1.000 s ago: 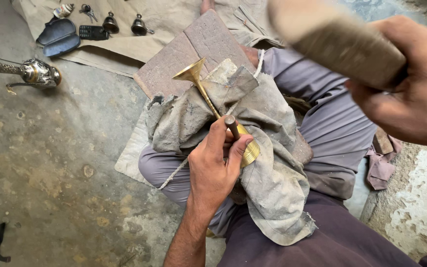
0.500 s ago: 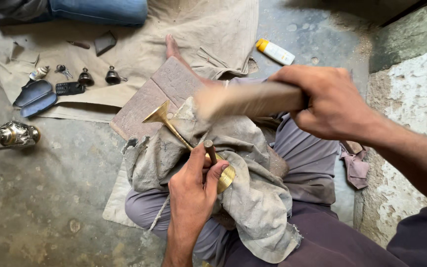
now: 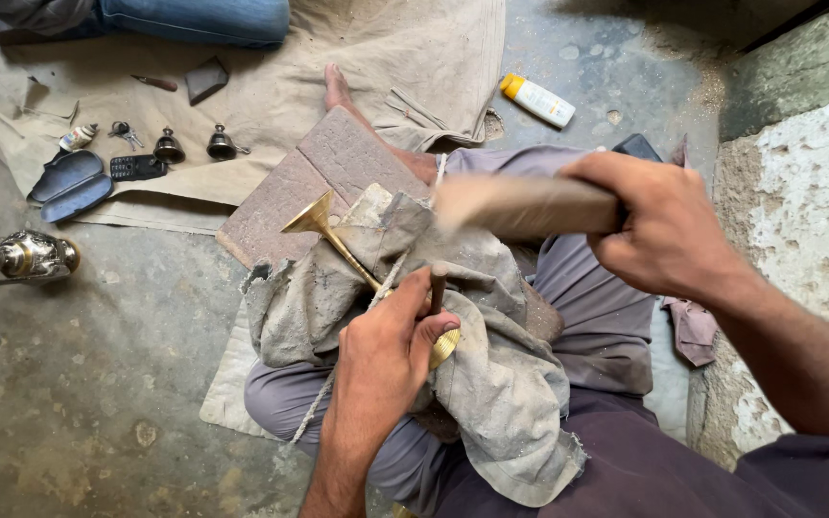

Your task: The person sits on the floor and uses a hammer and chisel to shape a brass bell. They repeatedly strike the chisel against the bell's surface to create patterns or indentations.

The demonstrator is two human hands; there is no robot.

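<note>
Left hand (image 3: 381, 360) grasps punch (image 3: 438, 285) and brass piece (image 3: 338, 245); right hand (image 3: 669, 230) clenches wooden mallet (image 3: 520, 204)

Soft, even daylight, faint shadows, no glare, floor and cloth sharp — only the wooden mallet (image 3: 530, 204) smeared by motion blur.

My left hand (image 3: 386, 350) covers the brass piece's (image 3: 338, 245) middle; beside it the wooden mallet (image 3: 520, 206) is blurred, its handle hidden in my right hand (image 3: 669, 230).
</note>
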